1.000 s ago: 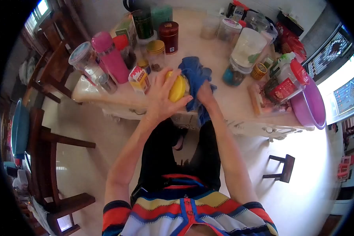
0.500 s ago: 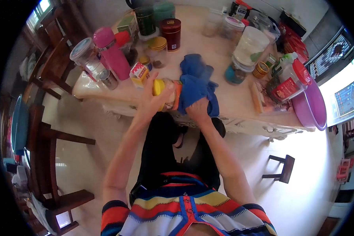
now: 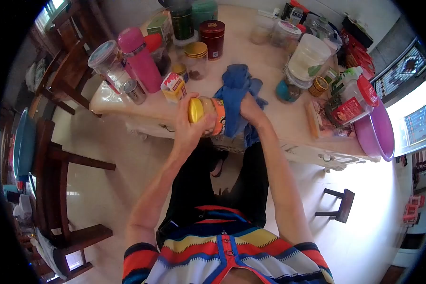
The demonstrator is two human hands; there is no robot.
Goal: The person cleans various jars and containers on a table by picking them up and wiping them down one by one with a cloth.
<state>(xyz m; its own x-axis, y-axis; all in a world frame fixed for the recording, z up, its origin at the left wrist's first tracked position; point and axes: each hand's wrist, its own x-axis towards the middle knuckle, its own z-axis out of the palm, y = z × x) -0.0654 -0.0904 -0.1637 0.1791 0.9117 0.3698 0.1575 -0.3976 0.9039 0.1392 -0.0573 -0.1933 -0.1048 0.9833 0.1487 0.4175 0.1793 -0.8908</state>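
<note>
so we had our left grip (image 3: 187, 128) clamped round the yellow-lidded jar (image 3: 219, 117), tipped sideways at the front edge of the bench (image 3: 281, 124), far end against the blue cloth (image 3: 234, 92), our right grip (image 3: 251, 110) on that cloth, fingers too hidden to tell how closed, small carton (image 3: 173, 88) near the lid

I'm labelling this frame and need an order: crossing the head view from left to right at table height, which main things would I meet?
Pink flask, red-and-yellow carton, yellow-lidded jar, blue cloth, red-lidded jar, purple basin.
</note>
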